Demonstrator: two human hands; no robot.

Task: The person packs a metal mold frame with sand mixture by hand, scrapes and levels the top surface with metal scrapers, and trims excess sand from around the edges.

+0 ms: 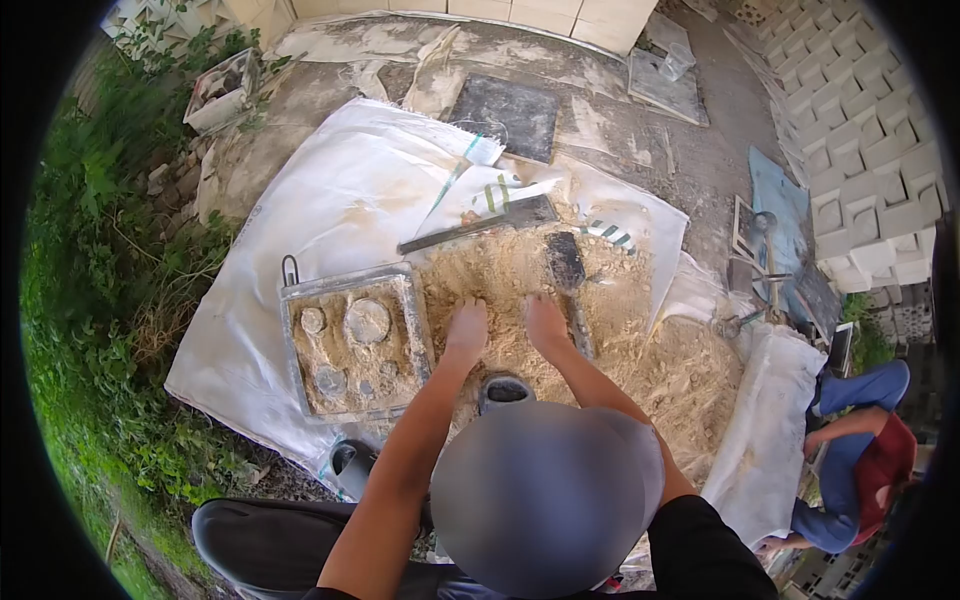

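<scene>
My left hand [467, 327] and my right hand [544, 322] reach down into a heap of tan, crumbly sand [620, 330]. The fingertips of both are sunk in it or hidden, so their grip does not show. Left of my left hand lies a grey rectangular frame [425, 330] with sand and several round pieces inside, the largest a disc [367, 321]. Beyond my right hand a dark flat-bladed trowel [565, 262] rests on the sand, its handle running down beside that hand. A long dark bar [480, 224] lies along the heap's far edge.
White sheeting [300, 210] spreads under the frame and sand. A dark square board [505, 115] lies behind. At the right, another person [860, 460] sits beside a rolled white sack [775, 420]. Pale blocks [850, 130] are stacked far right; plants [100, 260] grow left.
</scene>
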